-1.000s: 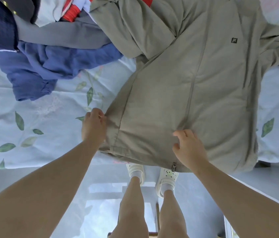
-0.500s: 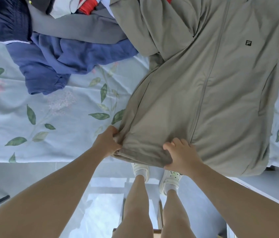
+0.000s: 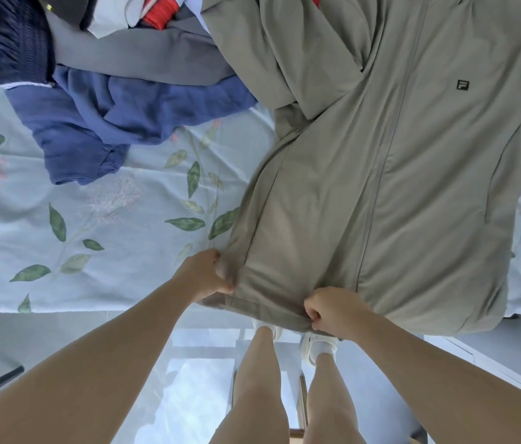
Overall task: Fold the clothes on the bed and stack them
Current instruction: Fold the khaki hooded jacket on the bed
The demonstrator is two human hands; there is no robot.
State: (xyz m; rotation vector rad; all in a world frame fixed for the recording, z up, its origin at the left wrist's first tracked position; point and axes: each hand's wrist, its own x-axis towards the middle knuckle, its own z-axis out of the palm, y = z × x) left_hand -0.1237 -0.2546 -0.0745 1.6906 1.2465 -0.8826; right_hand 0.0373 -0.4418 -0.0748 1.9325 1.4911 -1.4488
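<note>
- Gripping the near hem of a khaki zip-up jacket [image 3: 397, 187], both hands work at the edge of the bed [image 3: 92, 219], where the jacket lies front up with its hem just over the edge.
- Left hand [image 3: 206, 274]: its grip is closed on the hem's left corner, with cloth bunched under the fingers, which are mostly hidden by the fabric.
- Right hand [image 3: 333, 310]: its grip is a tight fist pinching the hem close to the bottom of the zip [image 3: 381, 174]. The zip's lowest end is covered by the hand.
- The jacket's collar and its right sleeve run out of view at the top and right. Its other sleeve is folded across the chest, opposite the small dark logo [image 3: 462, 85].
- Far left on the bed, a heap holds a blue garment [image 3: 118, 123], a grey garment [image 3: 144, 56], a navy garment [image 3: 6, 43] and something red and white [image 3: 160, 16]. The heap is cut off at the top, so what each piece is cannot be told.
- White shoes [image 3: 320, 344] show partly below the hem, the left one nearly hidden by it.
- Half a second ago the right hand's fingers lay over the hem; now they are curled into a fist on it.
- A second ago the zip pull showed beside that hand; it no longer does.
- The left hand holds the same corner as before.
</note>
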